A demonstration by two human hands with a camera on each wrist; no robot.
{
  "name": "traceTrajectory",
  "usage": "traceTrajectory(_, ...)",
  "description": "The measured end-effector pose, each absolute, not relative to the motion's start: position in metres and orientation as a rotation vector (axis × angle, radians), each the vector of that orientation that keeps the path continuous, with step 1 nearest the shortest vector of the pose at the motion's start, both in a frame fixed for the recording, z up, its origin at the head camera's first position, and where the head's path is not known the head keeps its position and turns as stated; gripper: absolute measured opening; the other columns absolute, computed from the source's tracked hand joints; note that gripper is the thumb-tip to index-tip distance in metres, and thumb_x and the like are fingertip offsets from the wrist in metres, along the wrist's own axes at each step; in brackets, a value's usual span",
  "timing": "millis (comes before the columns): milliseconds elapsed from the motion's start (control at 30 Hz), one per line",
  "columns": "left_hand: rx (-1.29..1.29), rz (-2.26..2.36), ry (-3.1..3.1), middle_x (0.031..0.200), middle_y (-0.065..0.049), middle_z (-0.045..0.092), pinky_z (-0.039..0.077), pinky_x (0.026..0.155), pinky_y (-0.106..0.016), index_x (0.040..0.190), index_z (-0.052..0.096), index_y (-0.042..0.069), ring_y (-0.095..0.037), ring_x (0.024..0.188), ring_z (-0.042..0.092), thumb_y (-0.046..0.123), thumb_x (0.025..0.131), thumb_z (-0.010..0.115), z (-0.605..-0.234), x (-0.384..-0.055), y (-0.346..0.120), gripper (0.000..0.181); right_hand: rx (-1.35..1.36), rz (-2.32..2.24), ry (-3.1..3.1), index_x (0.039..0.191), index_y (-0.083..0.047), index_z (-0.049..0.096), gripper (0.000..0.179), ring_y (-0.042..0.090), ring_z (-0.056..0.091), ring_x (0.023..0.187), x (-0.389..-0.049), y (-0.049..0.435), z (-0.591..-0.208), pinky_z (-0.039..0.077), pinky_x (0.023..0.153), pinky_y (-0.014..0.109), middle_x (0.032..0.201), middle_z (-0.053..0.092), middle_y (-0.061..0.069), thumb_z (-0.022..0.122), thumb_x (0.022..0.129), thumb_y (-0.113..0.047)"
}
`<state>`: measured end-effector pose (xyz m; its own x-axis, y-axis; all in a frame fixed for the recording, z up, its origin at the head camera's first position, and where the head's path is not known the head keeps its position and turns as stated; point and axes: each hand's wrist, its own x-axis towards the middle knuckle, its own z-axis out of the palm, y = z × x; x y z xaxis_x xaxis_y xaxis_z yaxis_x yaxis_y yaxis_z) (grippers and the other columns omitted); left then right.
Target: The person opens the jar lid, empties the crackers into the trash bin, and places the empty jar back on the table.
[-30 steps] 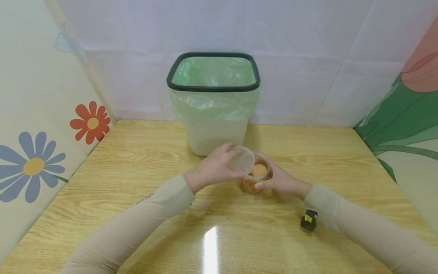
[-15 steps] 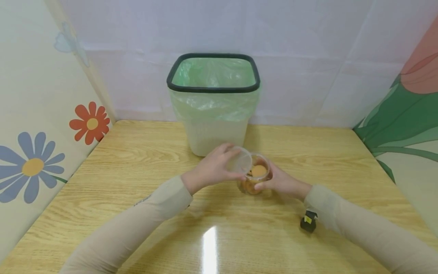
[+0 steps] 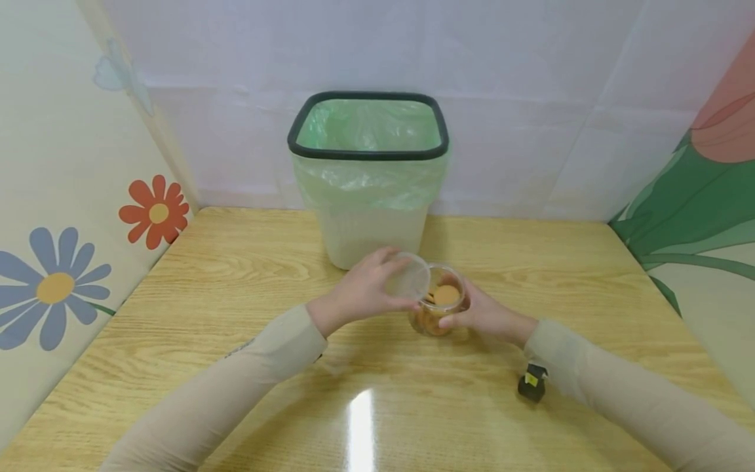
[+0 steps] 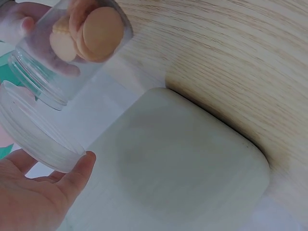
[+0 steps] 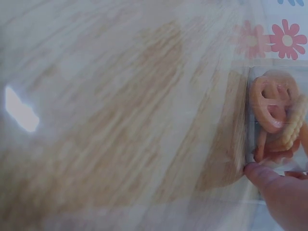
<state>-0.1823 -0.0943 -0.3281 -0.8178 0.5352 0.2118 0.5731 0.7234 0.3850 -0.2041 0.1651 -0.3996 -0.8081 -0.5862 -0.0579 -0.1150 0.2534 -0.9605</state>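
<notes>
My left hand (image 3: 362, 288) pinches a clear round lid (image 3: 408, 278) by its edge. The lid is tilted beside the open mouth of a clear jar (image 4: 38, 79). My right hand (image 3: 486, 309) grips that jar from the right, thumb at the front, and the jar stands on the table. Inside lie several cookies (image 3: 445, 295), some of them flat and round. The right wrist view shows one pretzel-shaped cookie (image 5: 274, 103) and one with a ridged edge (image 5: 294, 126) through the jar wall. In the left wrist view, a gap separates the lid (image 4: 41, 137) from the jar's threaded neck.
A pale trash bin (image 3: 371, 233) with a green liner (image 3: 368, 180) and dark rim (image 3: 368, 155) stands just behind the hands. Under the right cuff is a small black device (image 3: 532, 383). Walls with painted flowers border the wooden table (image 3: 248, 275).
My left hand has drawn the lid slightly left, away from the jar, so more of the jar's mouth and cookies shows. My right hand and the jar have stayed in place.
</notes>
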Motion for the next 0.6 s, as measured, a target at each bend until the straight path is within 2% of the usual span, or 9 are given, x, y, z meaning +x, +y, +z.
traceTrajectory(200, -0.901, -0.690, -2.860, 0.149, -0.027, 0.044, 0.039, 0.111, -0.056, 0.143, 0.054, 0.006, -0.043, 0.136, 0.045, 0.045, 0.081, 0.083, -0.328, -0.183, -0.098, 0.079, -0.641, -1.572, 2.131, 0.149, 0.007, 0.025, 0.088, 0.045, 0.041, 0.135, -0.204, 0.165, -0.399, 0.034, 0.112, 0.058, 0.152, 0.032, 0.029, 0.081, 0.083, -0.011)
traceTrajectory(433, -0.893, -0.682, -2.866, 0.149, -0.028, 0.043, 0.039, 0.110, -0.058, 0.144, 0.053, 0.006, -0.045, 0.136, 0.045, 0.045, 0.080, 0.083, -0.327, -0.181, -0.102, 0.081, -0.669, -1.586, 2.137, 0.146, 0.008, 0.028, 0.086, 0.041, 0.046, 0.131, -0.204, 0.165, -0.399, 0.036, 0.110, 0.056, 0.145, 0.040, 0.029, 0.081, 0.081, -0.009)
traceTrajectory(600, -0.901, -0.685, -2.856, 0.148, -0.029, 0.043, 0.040, 0.109, -0.058, 0.144, 0.053, 0.005, -0.045, 0.134, 0.047, 0.044, 0.080, 0.084, -0.328, -0.181, -0.105, 0.081, -0.672, -1.584, 2.143, 0.146, 0.008, 0.028, 0.087, 0.041, 0.046, 0.131, -0.204, 0.165, -0.399, 0.036, 0.110, 0.057, 0.145, 0.040, 0.029, 0.081, 0.080, -0.010)
